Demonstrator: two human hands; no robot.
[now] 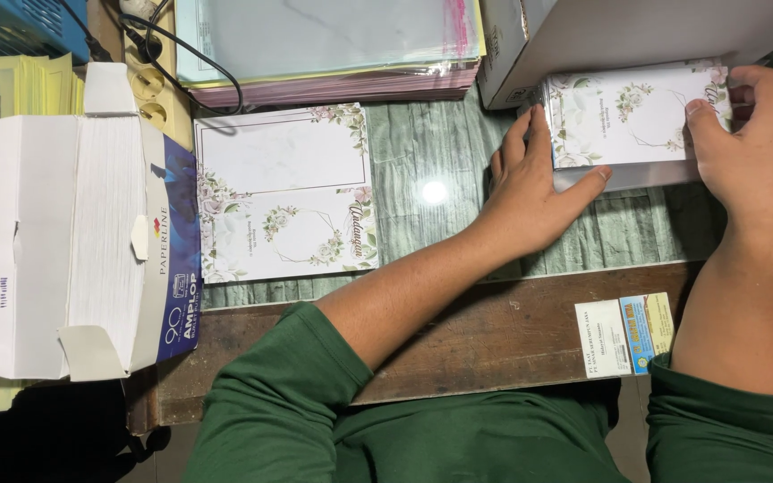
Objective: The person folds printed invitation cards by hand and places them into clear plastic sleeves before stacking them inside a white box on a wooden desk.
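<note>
We see the left hand (534, 192) lying flat on the table (440, 179), fingers together and pressed against the left edge of a small stack of floral printed cards (628, 114), thumb stretched along its near edge. The right hand (758, 139) rests on the stack's right end, fingers curled over the top card and the thumb tip on its surface. So both hands bracket the stack between them rather than clamp it; they sit apart, one at each end. The stack lies at the far right of the table, and its far edge is tucked under a white box (637, 31) that overhangs it.

To the left, well apart from the hands, a larger floral sheet (284, 192) lies flat. Beyond it, at the far side, sits a pile of clear-sleeved sheets (328, 45), with a black cable (199, 58) running over its left corner beside a power strip (149, 85). Further left stands an open box of white envelopes (91, 241), with yellow forms (2, 116) beneath it. Near the right forearm, two small cards (624, 335) are stuck on the wooden table edge (476, 331).
</note>
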